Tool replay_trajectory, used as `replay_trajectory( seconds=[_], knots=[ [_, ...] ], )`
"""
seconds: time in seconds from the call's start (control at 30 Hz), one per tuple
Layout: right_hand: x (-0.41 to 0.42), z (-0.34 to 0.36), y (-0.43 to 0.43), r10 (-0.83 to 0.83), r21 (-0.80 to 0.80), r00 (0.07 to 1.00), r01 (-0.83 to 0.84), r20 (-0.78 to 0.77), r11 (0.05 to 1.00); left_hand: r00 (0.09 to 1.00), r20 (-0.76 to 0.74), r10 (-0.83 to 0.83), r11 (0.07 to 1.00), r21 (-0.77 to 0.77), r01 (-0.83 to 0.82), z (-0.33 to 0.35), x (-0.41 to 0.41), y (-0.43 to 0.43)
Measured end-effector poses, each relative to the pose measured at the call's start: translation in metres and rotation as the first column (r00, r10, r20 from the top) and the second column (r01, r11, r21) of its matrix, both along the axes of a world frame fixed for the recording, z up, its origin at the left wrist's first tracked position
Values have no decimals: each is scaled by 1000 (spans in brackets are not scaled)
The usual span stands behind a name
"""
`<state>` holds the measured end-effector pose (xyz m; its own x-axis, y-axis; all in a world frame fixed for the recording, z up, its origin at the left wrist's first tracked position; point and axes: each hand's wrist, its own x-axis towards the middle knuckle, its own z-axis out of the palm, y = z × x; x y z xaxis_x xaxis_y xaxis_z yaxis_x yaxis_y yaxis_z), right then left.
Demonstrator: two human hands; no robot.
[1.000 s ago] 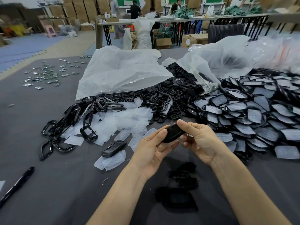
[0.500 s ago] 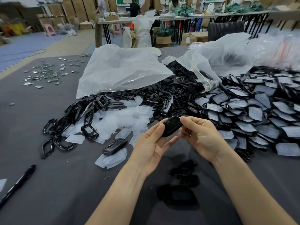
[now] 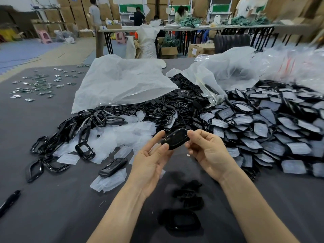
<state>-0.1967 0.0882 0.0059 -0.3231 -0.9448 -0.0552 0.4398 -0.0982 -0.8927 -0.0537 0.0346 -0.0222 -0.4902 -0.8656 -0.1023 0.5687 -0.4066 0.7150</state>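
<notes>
Turning since a second ago to show more of its long face, the black fob shell (image 3: pixel 176 139) hangs above the surface (image 3: pixel 52 199), pinched endwise between thumb and forefinger of the left hand (image 3: pixel 150 160) and the right hand (image 3: pixel 208 151), likely being checked.

Cardboard boxes (image 3: pixel 70 11) line the far wall; long tables (image 3: pixel 192 29) (people (image 3: pixel 139 17) working there) stand on tan floor (image 3: pixel 70 50), perhaps foam matting.
</notes>
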Motion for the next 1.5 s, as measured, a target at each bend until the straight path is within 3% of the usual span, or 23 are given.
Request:
replay_trajectory(
  seconds=[0.17,0.23,0.27,0.33,0.4,0.47,0.57,0.63,0.73,0.87,0.97,1.07,1.17,1.27,1.37,1.5],
  knots=[
    [1,4,2,23,-66,999,-26,-44,997,998,-5,69,998,-4,-69,2,1,-3],
    [1,5,4,9,-69,994,-17,-111,997,985,132,109,989,-109,-95,3,5,-3],
    [2,5,5,-5,-73,988,-6,-154,997,950,267,163,966,-239,-99,4,8,-5],
    [0,8,7,-62,-87,962,40,-266,995,831,455,320,859,-509,-52,4,17,-9],
    [-4,11,8,-155,-114,904,119,-398,986,690,533,490,740,-672,-6,2,27,-14],
    [-13,15,10,-252,-132,820,214,-514,968,463,595,658,642,-763,69,-2,36,-21],
    [-36,19,12,-409,-173,600,411,-688,895,247,677,693,624,-735,264,-11,41,-27],
    [-59,22,13,-462,-247,342,516,-818,820,173,709,684,624,-691,365,-13,39,-26],
    [-95,28,11,-400,-320,27,552,-916,770,138,715,685,633,-678,374,-13,37,-24],
    [-133,35,3,-39,-153,-188,643,-981,750,178,706,685,645,-702,303,-12,36,-22],
    [-138,39,1,196,0,-199,701,-960,713,250,686,684,642,-728,241,-11,36,-21],
    [-121,42,-3,146,-44,-205,707,-968,706,309,654,690,634,-753,179,-11,36,-23],
    [-78,44,-15,-43,-115,-146,529,-988,841,343,633,694,631,-764,135,-12,35,-24],
    [-32,32,-38,110,108,11,299,-994,948,356,625,695,630,-768,118,-13,33,-24],
    [-4,9,-64,312,337,132,291,-941,895,385,628,676,639,-760,118,-13,28,-21],
    [12,-11,-87,262,301,149,455,-953,838,388,631,672,636,-760,135,-13,26,-19]
  ],
)
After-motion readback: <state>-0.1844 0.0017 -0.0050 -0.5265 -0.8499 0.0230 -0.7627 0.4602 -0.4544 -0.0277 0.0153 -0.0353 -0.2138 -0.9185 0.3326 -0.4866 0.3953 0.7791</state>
